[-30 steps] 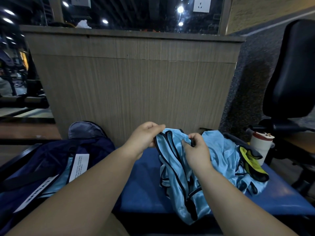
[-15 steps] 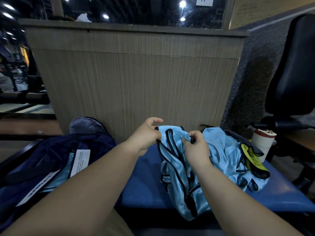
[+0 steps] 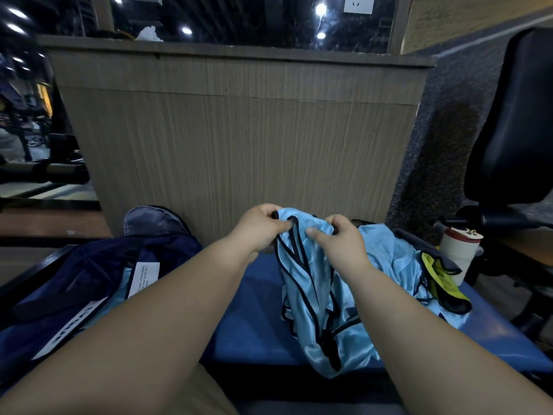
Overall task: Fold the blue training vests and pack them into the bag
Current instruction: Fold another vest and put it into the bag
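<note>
Head view: the left hand has re-pinched the top hem of the blue vest close beside the right hand, both gripping it, cloth draped over the bench near edge, seemingly ready for folding.

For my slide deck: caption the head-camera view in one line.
Left hand and right hand grip the top of a blue training vest over the blue bench, navy bag at the left.

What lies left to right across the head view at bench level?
Navy bag → left hand → right hand, both gripping one blue vest → loose blue vests → yellow vest → white cup → black chair.
</note>
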### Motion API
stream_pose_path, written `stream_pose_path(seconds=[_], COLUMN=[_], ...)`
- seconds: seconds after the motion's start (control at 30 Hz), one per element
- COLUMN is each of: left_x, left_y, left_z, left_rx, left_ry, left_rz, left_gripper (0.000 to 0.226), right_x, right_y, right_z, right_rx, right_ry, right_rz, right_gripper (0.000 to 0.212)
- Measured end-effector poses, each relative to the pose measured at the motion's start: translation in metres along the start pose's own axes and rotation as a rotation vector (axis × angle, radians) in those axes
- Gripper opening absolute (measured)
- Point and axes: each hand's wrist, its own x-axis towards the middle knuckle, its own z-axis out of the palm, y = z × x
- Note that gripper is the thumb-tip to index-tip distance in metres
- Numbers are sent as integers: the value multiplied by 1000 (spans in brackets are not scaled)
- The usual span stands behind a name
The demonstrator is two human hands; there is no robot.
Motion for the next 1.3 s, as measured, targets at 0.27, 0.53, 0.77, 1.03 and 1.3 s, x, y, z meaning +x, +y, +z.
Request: stream_pose_path(seconds=[0.27,0.53,0.77,1.03,1.3], left_x=[4,0,5,11,11], left_y=[35,45,49,54,62], left_z=[-10,-20,-45,-58,-61], left_rx=[-7,191,485,195,216], left_ry=[1,34,139,238,262], left_rz=[122,189,200,68,72], left_gripper=[14,10,11,8,28], right_x=[18,16,23,21,14], right_y=[-34,-55,-62,-67,-77], right_z=[-19,-42,-62,-65,-59], right_rx=[-148,-663,-222,-271,-192], right_ry=[36,38,56,173,119], right_rz=[-56,-71,84,-28,-86], right_gripper=[19,7,26,19,37])
